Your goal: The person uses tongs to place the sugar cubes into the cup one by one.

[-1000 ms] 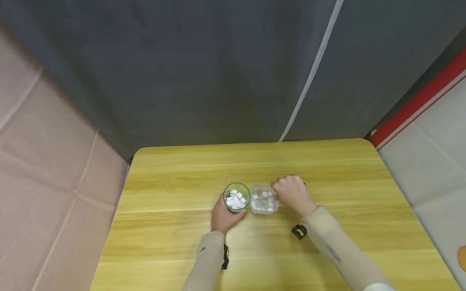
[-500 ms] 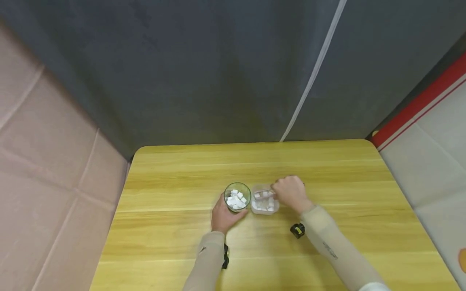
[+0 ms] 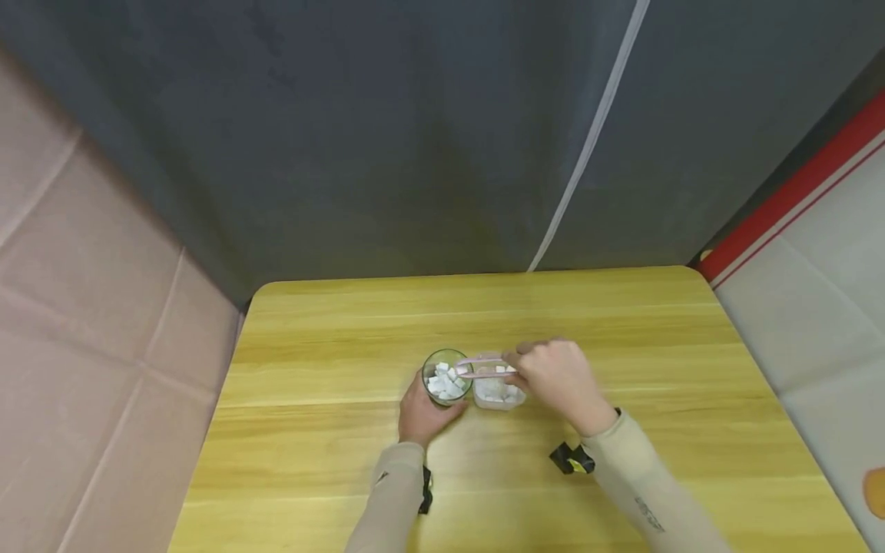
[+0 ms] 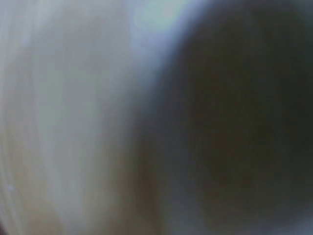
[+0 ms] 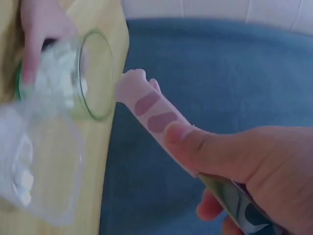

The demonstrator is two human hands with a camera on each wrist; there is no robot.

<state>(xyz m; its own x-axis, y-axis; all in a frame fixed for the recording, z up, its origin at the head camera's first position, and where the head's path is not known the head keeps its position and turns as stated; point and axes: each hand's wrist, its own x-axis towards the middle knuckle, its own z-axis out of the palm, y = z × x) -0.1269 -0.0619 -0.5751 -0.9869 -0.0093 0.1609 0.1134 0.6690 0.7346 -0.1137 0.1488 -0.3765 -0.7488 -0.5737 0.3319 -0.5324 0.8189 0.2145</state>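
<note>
My left hand (image 3: pixel 422 412) grips a greenish clear glass (image 3: pixel 448 351) around its side. Inside lie several white cubes (image 3: pixel 442 385), like sugar cubes. Pink paw-tipped tongs (image 5: pixel 157 116) are held in my right hand (image 3: pixel 561 376), thumb pressing one arm. In the head view the tong tips overlap the glass's right rim, with a white cube (image 3: pixel 462 370) at them. Touching or close beside the glass stands a clear plastic box (image 3: pixel 494 406) holding more cubes (image 3: pixel 510 392). The left wrist view shows only blur and a dark shape.
The wooden table (image 3: pixel 311 430) has its far edge against a dark grey curtain (image 3: pixel 387 153). Pinkish padded panels (image 3: pixel 97 330) rise at the left, and a white panel (image 3: pixel 816 307) with a red band stands at the right. Black straps sit at both wrists.
The right hand has brought the tongs from over the plastic box leftward to the glass, with a cube taken from the box. The left hand and glass stay in place.
</note>
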